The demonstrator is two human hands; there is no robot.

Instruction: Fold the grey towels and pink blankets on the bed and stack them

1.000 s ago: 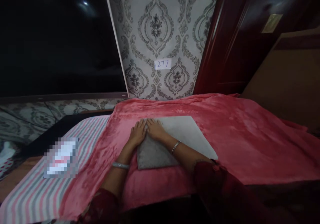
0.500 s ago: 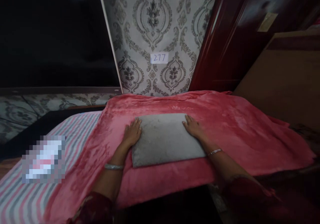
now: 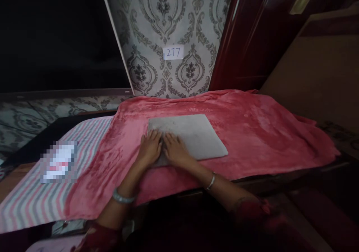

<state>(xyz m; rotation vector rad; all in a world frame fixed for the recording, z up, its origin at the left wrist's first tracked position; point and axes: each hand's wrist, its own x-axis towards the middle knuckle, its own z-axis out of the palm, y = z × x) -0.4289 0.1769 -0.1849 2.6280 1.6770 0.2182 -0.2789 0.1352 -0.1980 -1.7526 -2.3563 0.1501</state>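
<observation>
A grey rectangular cloth (image 3: 193,136), folded into a flat pad, lies on a pink plush blanket (image 3: 252,132). My left hand (image 3: 151,147) rests at the cloth's left edge, its fingers stretched out flat and holding nothing. Close beside it, my right hand (image 3: 176,149) lies palm down on the left part of the cloth with fingers extended. Both hands cover the lower left area of the cloth, so part of that edge is hidden.
Left of the blanket spreads a striped cloth (image 3: 89,132) with a blurred white item (image 3: 60,162) on it. A large dark screen (image 3: 56,38) stands behind at left. Patterned wall with a "277" label (image 3: 173,52) faces me. A brown panel (image 3: 322,68) borders the right.
My right hand has moved left from the cloth's right edge to beside my left hand. The left hand stays near the left edge. The view has tilted down slightly.
</observation>
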